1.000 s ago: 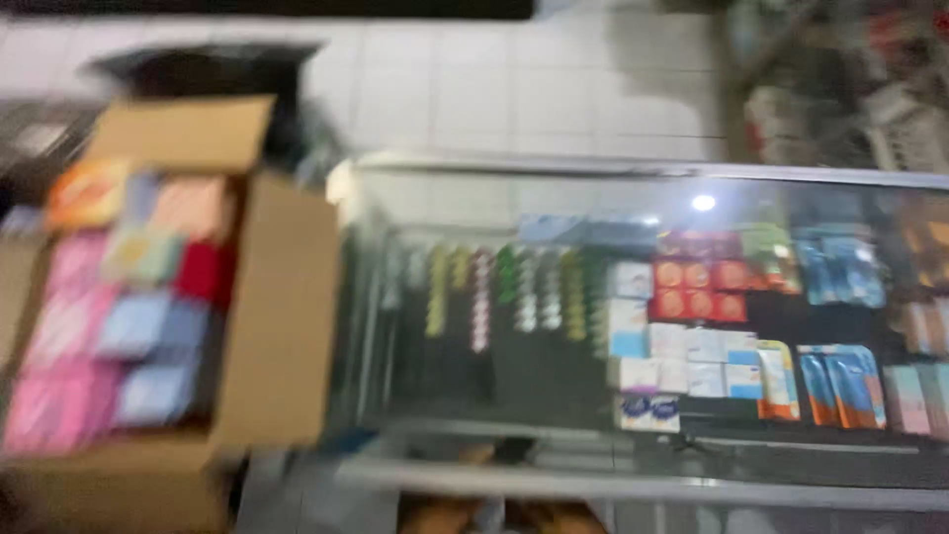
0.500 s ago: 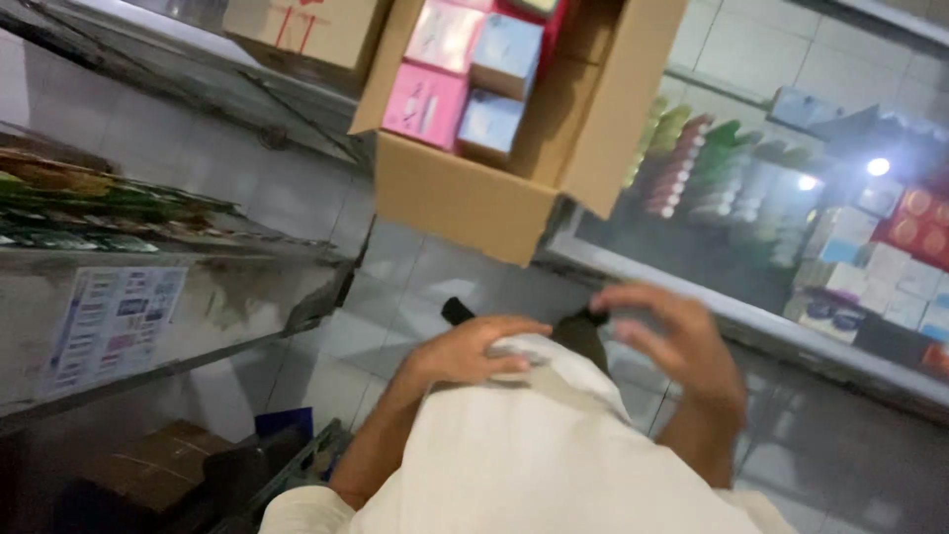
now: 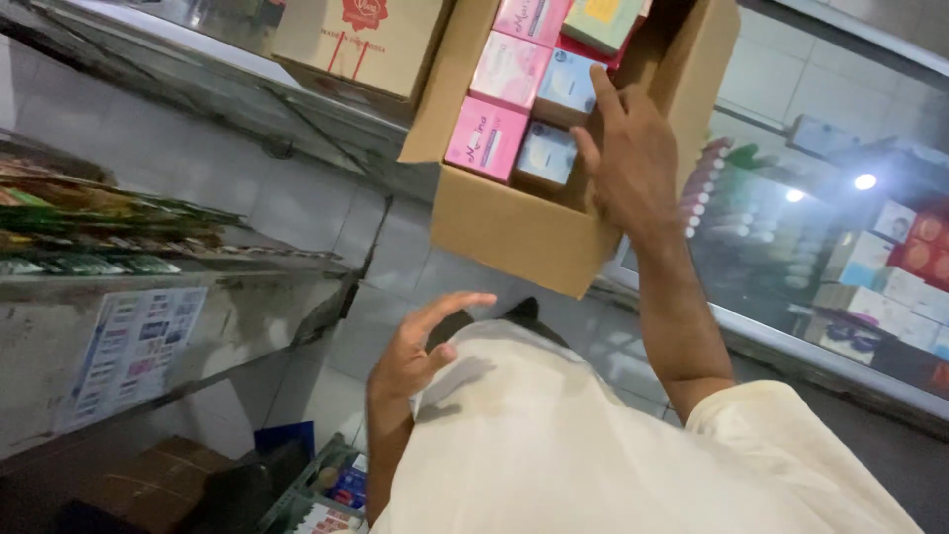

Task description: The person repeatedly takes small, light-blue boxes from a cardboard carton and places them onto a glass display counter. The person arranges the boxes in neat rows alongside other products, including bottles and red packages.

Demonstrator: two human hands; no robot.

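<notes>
- Two bare hands show in a tilted view of a shop, above a cream cloth garment.
- Right hand reaches into an open brown cardboard box sitting on a glass counter; its spread fingers rest on a pale blue carton, not closed around it.
- Inside the box, small rectangular cartons stand packed in rows — pink cartons nearest the left wall, blue ones beside them.
- Left hand hangs open and loose over the garment, holding nothing.
- Behind the glass — rows of coloured packets, blurred.
- At left, a shelf unit carries a white printed sheet on its front.
</notes>
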